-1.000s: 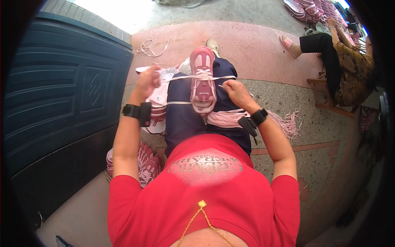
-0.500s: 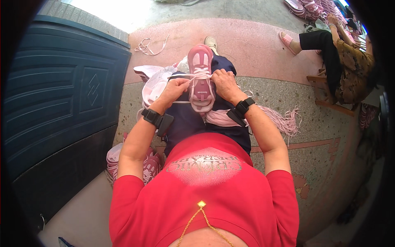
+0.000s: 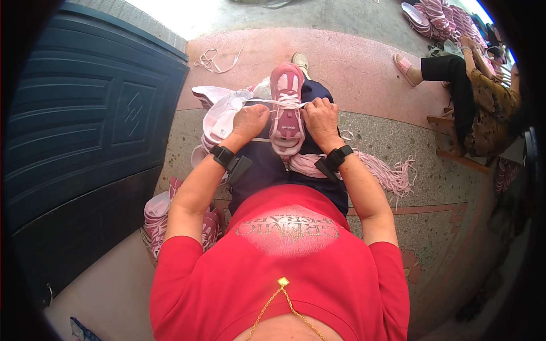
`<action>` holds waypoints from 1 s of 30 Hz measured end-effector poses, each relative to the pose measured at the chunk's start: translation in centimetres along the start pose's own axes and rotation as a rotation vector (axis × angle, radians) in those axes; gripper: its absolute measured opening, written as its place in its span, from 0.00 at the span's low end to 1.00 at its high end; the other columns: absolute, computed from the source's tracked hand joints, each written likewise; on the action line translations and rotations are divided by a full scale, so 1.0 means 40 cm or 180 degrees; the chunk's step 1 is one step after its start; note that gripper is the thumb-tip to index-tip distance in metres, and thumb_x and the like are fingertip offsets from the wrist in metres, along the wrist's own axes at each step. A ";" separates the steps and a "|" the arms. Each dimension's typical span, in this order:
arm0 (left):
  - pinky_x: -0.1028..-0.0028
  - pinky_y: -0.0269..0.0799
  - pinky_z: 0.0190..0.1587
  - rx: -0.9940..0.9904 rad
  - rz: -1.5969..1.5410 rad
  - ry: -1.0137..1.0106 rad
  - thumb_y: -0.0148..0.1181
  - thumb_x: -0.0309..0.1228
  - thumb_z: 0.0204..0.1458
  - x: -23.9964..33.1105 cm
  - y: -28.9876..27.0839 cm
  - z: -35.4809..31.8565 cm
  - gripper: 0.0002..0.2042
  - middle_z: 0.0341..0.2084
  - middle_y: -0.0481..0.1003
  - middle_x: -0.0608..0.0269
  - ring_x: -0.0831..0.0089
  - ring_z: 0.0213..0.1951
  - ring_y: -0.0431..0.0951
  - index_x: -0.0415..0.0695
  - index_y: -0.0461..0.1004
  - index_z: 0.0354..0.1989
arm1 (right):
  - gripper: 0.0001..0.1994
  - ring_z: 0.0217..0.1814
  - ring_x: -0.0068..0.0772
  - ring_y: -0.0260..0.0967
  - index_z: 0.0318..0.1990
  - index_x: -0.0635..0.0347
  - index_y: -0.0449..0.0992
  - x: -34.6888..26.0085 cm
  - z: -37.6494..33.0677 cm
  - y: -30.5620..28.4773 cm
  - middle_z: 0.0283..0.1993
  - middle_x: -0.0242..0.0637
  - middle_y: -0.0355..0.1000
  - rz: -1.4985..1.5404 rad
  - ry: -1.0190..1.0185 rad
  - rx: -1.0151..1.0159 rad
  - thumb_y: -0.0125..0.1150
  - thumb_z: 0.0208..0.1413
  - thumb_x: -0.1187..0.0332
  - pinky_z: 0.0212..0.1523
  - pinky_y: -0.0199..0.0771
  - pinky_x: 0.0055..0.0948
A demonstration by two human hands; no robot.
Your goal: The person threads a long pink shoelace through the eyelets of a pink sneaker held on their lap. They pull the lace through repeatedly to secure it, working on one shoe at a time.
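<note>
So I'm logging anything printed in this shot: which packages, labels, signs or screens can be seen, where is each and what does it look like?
Print on the red shirt: chest, pale arched lettering, upside down in this view.
Label on the pink shoe: small dark mark on the tongue, between the left hand and right hand.
Packet corner: bottom left, blue and white.
No signs or screens.

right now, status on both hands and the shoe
Left hand and right hand both pinching white lace. Pink shoe upright on lap. Nothing blocking.
</note>
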State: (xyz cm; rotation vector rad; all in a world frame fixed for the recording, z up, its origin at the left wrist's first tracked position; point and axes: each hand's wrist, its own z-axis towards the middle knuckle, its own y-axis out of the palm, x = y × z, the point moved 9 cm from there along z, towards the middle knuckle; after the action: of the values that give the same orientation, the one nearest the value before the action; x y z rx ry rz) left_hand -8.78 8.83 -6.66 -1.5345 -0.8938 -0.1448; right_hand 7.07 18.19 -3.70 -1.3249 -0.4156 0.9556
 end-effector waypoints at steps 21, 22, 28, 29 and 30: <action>0.60 0.63 0.38 -0.0217 0.0408 -0.0246 0.57 0.41 0.49 0.029 0.000 0.033 0.12 0.25 0.77 0.58 0.61 0.32 0.75 0.46 0.78 0.29 | 0.11 0.41 0.37 0.65 0.28 0.57 0.77 -0.010 -0.014 0.001 0.33 0.35 0.70 0.0103 0.0072 -0.0160 0.58 0.51 0.59 0.42 0.59 0.38; 0.60 0.63 0.38 0.0165 0.0669 -0.0007 0.57 0.42 0.49 0.049 -0.019 0.026 0.13 0.26 0.77 0.59 0.61 0.34 0.74 0.46 0.78 0.31 | 0.13 0.42 0.37 0.65 0.29 0.58 0.78 -0.014 -0.020 -0.002 0.33 0.36 0.70 0.0153 0.0065 -0.0195 0.59 0.50 0.57 0.42 0.59 0.39; 0.58 0.64 0.39 0.0509 0.1446 0.0757 0.59 0.41 0.46 0.151 -0.011 -0.055 0.12 0.30 0.77 0.64 0.62 0.41 0.70 0.46 0.78 0.31 | 0.17 0.44 0.38 0.65 0.36 0.59 0.78 -0.032 -0.035 -0.021 0.36 0.37 0.71 0.0328 0.0024 -0.0315 0.60 0.48 0.54 0.42 0.58 0.41; 0.59 0.65 0.38 0.0463 0.1208 0.0706 0.60 0.37 0.45 0.140 -0.012 -0.047 0.09 0.30 0.76 0.64 0.62 0.41 0.70 0.46 0.78 0.32 | 0.15 0.44 0.38 0.65 0.36 0.59 0.78 -0.027 -0.036 -0.011 0.36 0.37 0.71 0.0343 0.0026 -0.0376 0.59 0.48 0.57 0.42 0.59 0.41; 0.59 0.65 0.38 0.0420 0.0959 0.0581 0.60 0.36 0.45 0.125 -0.013 -0.039 0.09 0.30 0.76 0.64 0.62 0.41 0.70 0.47 0.77 0.31 | 0.14 0.44 0.39 0.65 0.36 0.58 0.78 -0.021 -0.038 0.004 0.36 0.37 0.71 0.0357 0.0030 -0.0437 0.58 0.48 0.59 0.42 0.59 0.41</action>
State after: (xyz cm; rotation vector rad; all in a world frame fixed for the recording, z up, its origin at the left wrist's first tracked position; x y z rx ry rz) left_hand -5.03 9.59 -3.07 -1.4874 -0.5109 -0.0069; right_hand 7.64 16.58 -4.02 -1.4895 -0.4089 1.0281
